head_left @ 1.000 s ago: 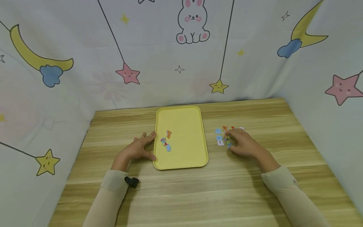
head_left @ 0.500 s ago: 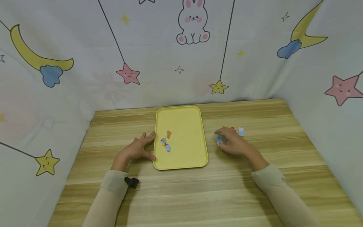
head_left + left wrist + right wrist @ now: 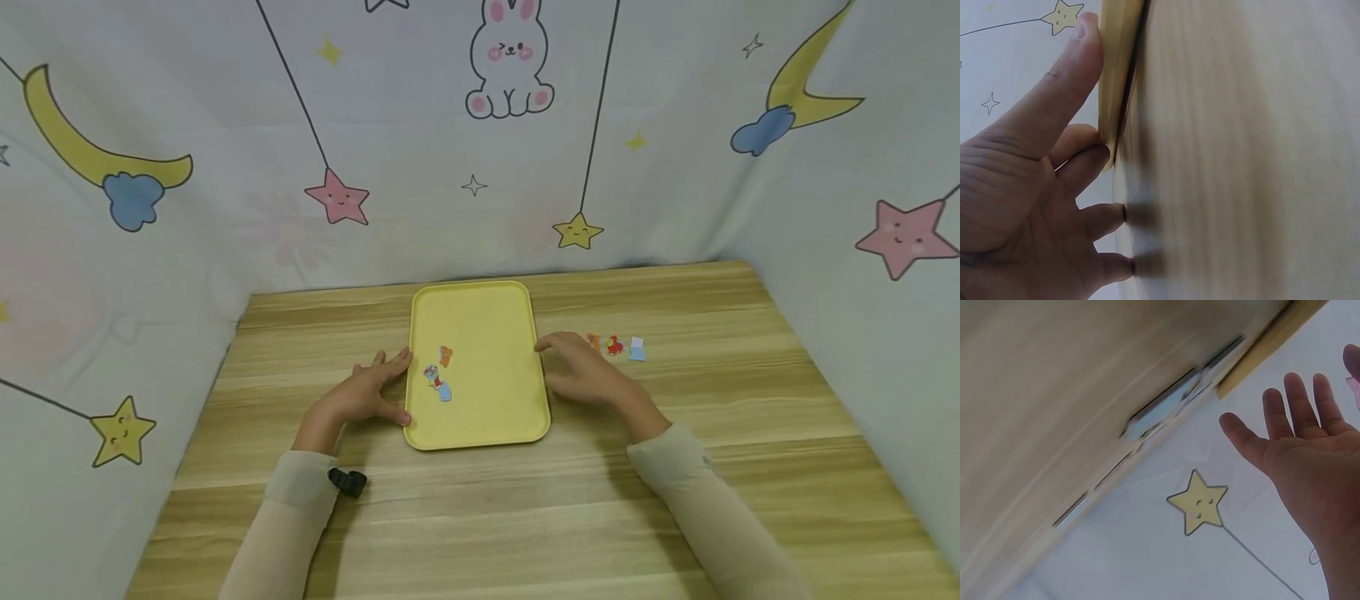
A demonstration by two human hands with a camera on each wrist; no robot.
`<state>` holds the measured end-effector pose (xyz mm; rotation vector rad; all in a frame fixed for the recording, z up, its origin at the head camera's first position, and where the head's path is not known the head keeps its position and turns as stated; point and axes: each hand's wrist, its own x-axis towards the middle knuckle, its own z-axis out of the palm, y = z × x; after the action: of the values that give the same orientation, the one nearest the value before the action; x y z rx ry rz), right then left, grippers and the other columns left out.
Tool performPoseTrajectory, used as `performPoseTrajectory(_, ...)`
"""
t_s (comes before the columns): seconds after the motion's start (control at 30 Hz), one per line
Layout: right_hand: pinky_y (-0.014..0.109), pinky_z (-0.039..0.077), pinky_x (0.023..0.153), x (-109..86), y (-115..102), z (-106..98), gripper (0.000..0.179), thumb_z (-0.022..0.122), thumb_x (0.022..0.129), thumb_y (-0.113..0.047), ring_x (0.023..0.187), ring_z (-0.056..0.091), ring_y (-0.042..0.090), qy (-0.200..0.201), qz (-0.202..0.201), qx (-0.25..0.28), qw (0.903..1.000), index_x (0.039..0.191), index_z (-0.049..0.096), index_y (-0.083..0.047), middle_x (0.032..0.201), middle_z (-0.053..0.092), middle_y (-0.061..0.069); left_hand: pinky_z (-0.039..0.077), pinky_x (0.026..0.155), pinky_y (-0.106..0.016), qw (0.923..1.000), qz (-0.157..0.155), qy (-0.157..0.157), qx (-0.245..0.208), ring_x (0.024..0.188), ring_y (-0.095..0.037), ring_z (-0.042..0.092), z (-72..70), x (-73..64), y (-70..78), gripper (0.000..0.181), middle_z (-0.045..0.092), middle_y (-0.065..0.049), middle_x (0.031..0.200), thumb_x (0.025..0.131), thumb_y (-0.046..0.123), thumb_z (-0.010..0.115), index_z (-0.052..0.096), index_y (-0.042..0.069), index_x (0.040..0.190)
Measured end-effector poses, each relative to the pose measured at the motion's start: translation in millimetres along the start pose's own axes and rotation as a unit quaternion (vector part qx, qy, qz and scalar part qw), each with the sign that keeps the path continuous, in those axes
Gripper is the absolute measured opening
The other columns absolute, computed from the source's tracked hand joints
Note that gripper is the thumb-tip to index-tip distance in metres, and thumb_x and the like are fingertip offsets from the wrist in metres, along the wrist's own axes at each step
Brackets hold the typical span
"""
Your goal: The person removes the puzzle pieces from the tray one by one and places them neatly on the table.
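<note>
from the head view we look down on a wood-grain table (image 3: 480,517) with a yellow tray (image 3: 487,367) lying flat near its far edge. the left hand (image 3: 363,393) is at the tray's left rim: its fingers and thumb are spread wide, tips touching the edge, without curling round anything. in the left wrist view we see the thumb laid along the tray's side.

the right hand (image 3: 588,372) is just by the tray's right rim, its fingertips at the edge; we cannot tell from above whether they touch it. the right wrist view shows its fingers loosely extended and apart, with nothing in their grip that we can make out.

inside the tray, toward the left hand, we find three small flat pieces: an orange cutout (image 3: 446,357), a red, white and blue cutout (image 3: 432,375) and a light blue piece (image 3: 445,392). on the table beyond the right hand we see another orange piece (image 3: 594,342), partly hidden, a red cutout (image 3: 614,345) and a white-and-blue piece (image 3: 637,349).

behind it all we have a white curtain (image 3: 420,150) printed with a rabbit (image 3: 510,62), stars and moons.
</note>
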<state>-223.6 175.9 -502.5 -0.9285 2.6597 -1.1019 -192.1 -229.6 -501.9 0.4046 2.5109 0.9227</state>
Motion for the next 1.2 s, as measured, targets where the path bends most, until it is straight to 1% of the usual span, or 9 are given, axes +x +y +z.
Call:
performPoseTrajectory(0.13,0.045,0.038,0.106,9.8,-9.5,8.4,0.043,0.055,0.083,-0.006,0.13,0.043,0.027,-0.013,-0.004,-0.004,0.9999,0.126,0.057,-0.001,0.129,0.057,0.007,-0.009,0.105,-0.076,1.0,-0.004,0.0,-0.006,0.144,-0.05,-0.014,-0.8,-1.3,-0.2,0.116,0.01,-0.008,0.165,0.069,0.042,0.087,0.018,0.018,0.159)
performPoseTrajectory(0.27,0.045,0.039,0.102,14.9,-15.3,14.5,0.045,0.056,0.082,-0.007,0.124,0.044,0.029,-0.017,-0.016,-0.005,0.9997,0.127,0.057,0.0,0.128,0.058,0.011,-0.01,0.106,-0.075,1.0,-0.004,0.001,-0.008,0.146,-0.046,-0.013,-0.8,-1.6,0.7,0.116,0.011,-0.006,0.164,0.069,0.041,0.087,0.018,0.019,0.159)
performPoseTrajectory(0.37,0.044,0.041,0.1,17.2,-16.9,18.4,0.047,0.057,0.082,-0.007,0.122,0.045,0.028,-0.018,-0.023,-0.01,0.9995,0.129,0.056,-0.001,0.129,0.057,0.011,-0.011,0.106,-0.075,1.0,-0.003,0.001,-0.009,0.146,-0.046,-0.012,-0.7,-2.0,1.9,0.116,0.011,-0.007,0.164,0.069,0.041,0.088,0.019,0.018,0.159)
performPoseTrajectory(0.5,0.044,0.041,0.103,21.8,-19.1,23.2,0.052,0.059,0.084,-0.01,0.126,0.046,0.027,-0.021,-0.039,-0.025,0.9987,0.135,0.055,-0.002,0.134,0.056,0.009,-0.011,0.106,-0.074,1.0,0.0,0.001,-0.007,0.147,-0.045,-0.012,-0.5,-1.7,1.7,0.116,0.012,-0.007,0.164,0.068,0.04,0.088,0.019,0.017,0.159)
performPoseTrajectory(0.67,0.045,0.036,0.109,29.4,-25.3,28.8,0.053,0.061,0.086,-0.014,0.129,0.046,0.028,-0.032,-0.064,-0.044,0.9964,0.137,0.054,-0.002,0.136,0.056,0.009,-0.009,0.106,-0.075,0.9999,-0.008,-0.002,-0.007,0.145,-0.047,-0.013,0.0,-0.7,1.4,0.116,0.01,-0.005,0.164,0.069,0.041,0.088,0.018,0.02,0.159)
performPoseTrajectory(0.8,0.044,0.035,0.11,34.1,-31.7,35.5,0.053,0.066,0.088,-0.021,0.129,0.046,0.028,-0.042,-0.078,-0.054,0.9946,0.136,0.054,-0.003,0.135,0.056,0.01,-0.01,0.106,-0.075,1.0,-0.007,-0.001,-0.006,0.146,-0.046,-0.013,-0.5,-0.6,1.4,0.116,0.01,-0.006,0.165,0.069,0.041,0.088,0.018,0.02,0.159)
performPoseTrajectory(0.9,0.044,0.035,0.11,37.9,-35.8,41.7,0.056,0.069,0.089,-0.028,0.128,0.047,0.028,-0.053,-0.089,-0.064,0.9925,0.137,0.054,-0.002,0.134,0.056,0.011,-0.009,0.105,-0.077,1.0,-0.007,-0.001,-0.007,0.144,-0.05,-0.014,-0.8,-1.1,1.4,0.116,0.01,-0.007,0.165,0.069,0.042,0.087,0.018,0.019,0.159)
performPoseTrajectory(1.07,0.042,0.035,0.11,43.9,-39.8,49.9,0.059,0.069,0.09,-0.034,0.129,0.047,0.027,-0.068,-0.093,-0.088,0.9895,0.138,0.053,-0.004,0.135,0.056,0.01,-0.008,0.103,-0.078,0.9999,-0.013,-0.001,-0.007,0.142,-0.054,-0.015,-0.7,-1.9,2.5,0.115,0.009,-0.007,0.165,0.069,0.042,0.087,0.018,0.021,0.159)
performPoseTrajectory(1.2,0.042,0.035,0.11,47.1,-42.9,52.8,0.06,0.07,0.089,-0.034,0.129,0.047,0.028,-0.071,-0.092,-0.083,0.9897,0.139,0.053,-0.004,0.135,0.056,0.011,-0.007,0.104,-0.078,0.9998,-0.017,0.0,-0.005,0.142,-0.054,-0.014,-0.8,-2.1,3.4,0.115,0.01,-0.008,0.165,0.069,0.042,0.087,0.018,0.021,0.159)
